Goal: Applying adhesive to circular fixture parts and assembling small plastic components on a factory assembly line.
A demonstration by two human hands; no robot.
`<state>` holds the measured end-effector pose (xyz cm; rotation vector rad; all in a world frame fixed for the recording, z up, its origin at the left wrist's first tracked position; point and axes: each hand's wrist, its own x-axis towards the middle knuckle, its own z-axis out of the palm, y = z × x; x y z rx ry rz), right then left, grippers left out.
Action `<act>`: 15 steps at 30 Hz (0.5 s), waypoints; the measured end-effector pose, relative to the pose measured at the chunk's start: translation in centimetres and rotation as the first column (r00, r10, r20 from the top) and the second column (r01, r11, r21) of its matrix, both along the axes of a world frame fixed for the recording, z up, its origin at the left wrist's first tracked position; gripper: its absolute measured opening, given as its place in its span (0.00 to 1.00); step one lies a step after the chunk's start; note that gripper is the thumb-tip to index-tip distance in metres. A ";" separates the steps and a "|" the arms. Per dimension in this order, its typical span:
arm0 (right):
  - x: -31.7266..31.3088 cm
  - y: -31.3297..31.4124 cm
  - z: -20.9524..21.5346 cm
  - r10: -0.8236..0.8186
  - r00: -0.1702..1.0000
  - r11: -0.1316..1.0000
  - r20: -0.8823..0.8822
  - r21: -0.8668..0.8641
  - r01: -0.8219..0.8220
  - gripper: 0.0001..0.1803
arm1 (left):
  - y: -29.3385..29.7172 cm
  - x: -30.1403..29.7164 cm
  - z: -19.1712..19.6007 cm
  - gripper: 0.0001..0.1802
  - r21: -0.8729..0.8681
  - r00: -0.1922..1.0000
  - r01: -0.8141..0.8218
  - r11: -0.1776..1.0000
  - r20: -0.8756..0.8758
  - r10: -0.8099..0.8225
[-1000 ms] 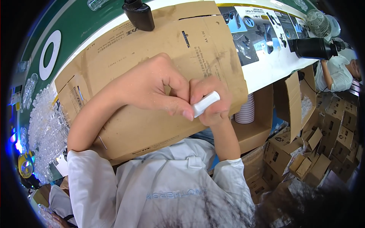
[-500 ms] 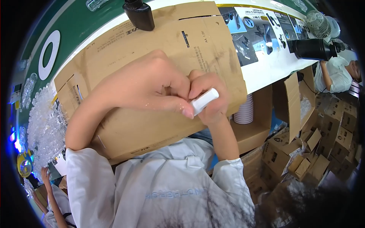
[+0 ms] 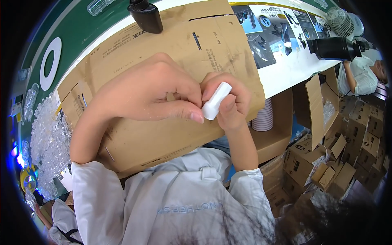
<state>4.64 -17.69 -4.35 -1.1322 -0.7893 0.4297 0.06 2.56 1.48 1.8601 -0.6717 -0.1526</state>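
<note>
A small white plastic tube, wider at its lower end, sits between my two hands over a flattened brown cardboard sheet. My right hand is closed around it, with the thumb and curled fingers along its sides. My left hand is curled, and its thumb and finger pinch at the tube's wide lower end. Whether anything else lies inside the left fingers is hidden. The tube is tilted, its narrow end pointing up and to the right.
A black bottle stands at the sheet's far edge; another black bottle lies at the right. Clear plastic pieces are heaped at the left, near a white ring. Stacked white cups and open cartons are at the right.
The white tube has turned more upright, and its wider lower end now shows. My right thumb has come into view beside it. My left hand has hardly moved.
</note>
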 end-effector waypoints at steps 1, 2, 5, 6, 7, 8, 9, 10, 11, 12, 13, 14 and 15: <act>0.0 -0.2 0.0 0.017 1.000 1.000 -0.022 -0.015 -0.018 0.32 | 0.0 0.1 0.2 0.13 0.021 1.000 0.010 1.000 -0.017 -0.010; 0.0 -0.4 0.0 0.034 0.998 0.999 -0.044 -0.029 -0.035 0.32 | 0.0 0.1 0.3 0.13 0.042 0.999 0.021 0.999 -0.033 -0.019; -0.4 -0.3 0.0 0.034 0.998 0.999 -0.046 -0.015 -0.035 0.32 | 0.0 0.1 -0.2 0.14 0.028 1.000 0.024 0.999 0.003 -0.024; -0.4 -0.3 0.0 0.035 0.998 0.999 -0.046 -0.014 -0.036 0.32 | 0.0 0.1 -0.3 0.14 0.029 1.000 0.023 0.999 0.003 -0.024; -0.5 -0.3 0.1 0.031 0.999 0.999 -0.036 -0.021 -0.032 0.32 | 0.1 0.1 -0.5 0.15 0.018 1.000 0.018 1.000 0.008 -0.018; -0.5 -0.3 0.2 0.028 0.999 0.999 -0.026 -0.027 -0.029 0.32 | 0.1 0.1 -0.6 0.16 0.007 1.000 0.012 1.000 0.013 -0.012; -0.5 -0.2 0.2 0.027 0.999 0.999 -0.026 -0.027 -0.027 0.32 | 0.1 0.1 -0.5 0.16 0.007 1.000 0.014 1.000 0.012 -0.014; -0.4 -0.1 0.1 0.016 1.000 1.000 0.009 -0.027 -0.016 0.32 | 0.2 0.2 -0.4 0.16 0.030 1.000 0.016 0.999 0.006 -0.016; -0.4 -0.1 0.1 0.006 0.999 1.000 0.043 -0.027 -0.005 0.31 | 0.2 0.2 -0.4 0.16 0.053 1.000 0.018 0.998 0.000 -0.018; -0.4 -0.1 0.1 0.005 0.999 1.000 0.043 -0.026 -0.004 0.31 | 0.1 0.2 -0.3 0.16 0.054 1.000 0.019 0.998 -0.001 -0.019; -0.4 0.0 0.1 -0.002 0.998 1.000 0.068 -0.024 0.004 0.31 | 0.1 0.2 -0.3 0.17 0.066 1.000 0.014 0.998 -0.017 -0.013; -0.3 0.0 0.1 -0.009 0.996 1.000 0.094 -0.022 0.012 0.30 | 0.0 0.2 -0.3 0.17 0.078 0.999 0.009 0.997 -0.033 -0.006; -0.3 0.1 0.0 -0.009 0.996 1.000 0.093 -0.022 0.011 0.30 | 0.0 0.2 -0.3 0.17 0.079 0.999 0.008 0.997 -0.034 -0.005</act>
